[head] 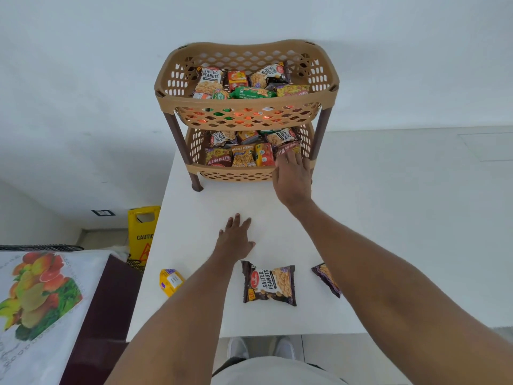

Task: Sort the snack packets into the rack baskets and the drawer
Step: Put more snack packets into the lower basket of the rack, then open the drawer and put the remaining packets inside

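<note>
Tan plastic forms the two-tier rack [173, 134] at the far end of the white table [205, 201], with its back to the wall. The upper basket [249, 102] holds salted peanut packs and green and orange packets. Those at its front show only as colour through the lattice. The lower basket [236, 175] is partly hidden by the tier above, so its back row is hard to read.

The right hand [293, 179] reaches over the front right corner of the lower basket. Its fingers [287, 158] are stretched forward and lie on the near edge of a maroon Khatta Meetha packet [288, 148], which sits in that corner beside a red and yellow packet. The back of the hand covers the packet's lower part, and I cannot tell whether the thumb pinches it from beneath.

The left hand [234, 240] rests flat on the table with its fingers spread and relaxed, holding nothing.

A Salted Peanuts packet [269, 283] lies on the table between the forearms, near the left hand's wrist. To the right, a dark packet [326, 277] is half covered by the right forearm. A yellow packet [170, 282] lies by the table's left edge, its print too small to read. A yellow caution sign [141, 232] stands on the floor beyond it, cut off by the table.
</note>
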{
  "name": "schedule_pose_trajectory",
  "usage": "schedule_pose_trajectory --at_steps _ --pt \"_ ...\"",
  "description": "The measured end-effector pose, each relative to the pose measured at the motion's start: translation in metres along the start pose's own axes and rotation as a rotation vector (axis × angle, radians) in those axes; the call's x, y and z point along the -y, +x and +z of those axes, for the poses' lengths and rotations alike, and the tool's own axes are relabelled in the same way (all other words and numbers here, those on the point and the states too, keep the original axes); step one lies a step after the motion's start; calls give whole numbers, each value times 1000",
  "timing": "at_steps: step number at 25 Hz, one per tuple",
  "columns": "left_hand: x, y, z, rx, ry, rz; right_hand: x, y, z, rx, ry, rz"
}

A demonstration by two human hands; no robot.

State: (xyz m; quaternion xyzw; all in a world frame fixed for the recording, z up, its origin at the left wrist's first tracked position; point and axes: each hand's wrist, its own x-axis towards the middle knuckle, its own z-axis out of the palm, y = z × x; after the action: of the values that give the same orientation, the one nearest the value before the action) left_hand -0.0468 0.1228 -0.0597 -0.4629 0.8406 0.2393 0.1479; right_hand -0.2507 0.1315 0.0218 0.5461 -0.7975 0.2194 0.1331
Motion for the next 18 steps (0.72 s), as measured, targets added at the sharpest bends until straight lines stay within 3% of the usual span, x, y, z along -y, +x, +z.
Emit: schedule_pose_trajectory --at_steps 3,8,18 --pt "-5 -13 3 -55 39 -11 -6 -39 4 6 37 -2" --pt "-11 -44 -1 -435 45 -52 -2 -82 3 16 79 63" --pt "38 -106 20 -735 4 169 60 -160 -26 -66 163 50"
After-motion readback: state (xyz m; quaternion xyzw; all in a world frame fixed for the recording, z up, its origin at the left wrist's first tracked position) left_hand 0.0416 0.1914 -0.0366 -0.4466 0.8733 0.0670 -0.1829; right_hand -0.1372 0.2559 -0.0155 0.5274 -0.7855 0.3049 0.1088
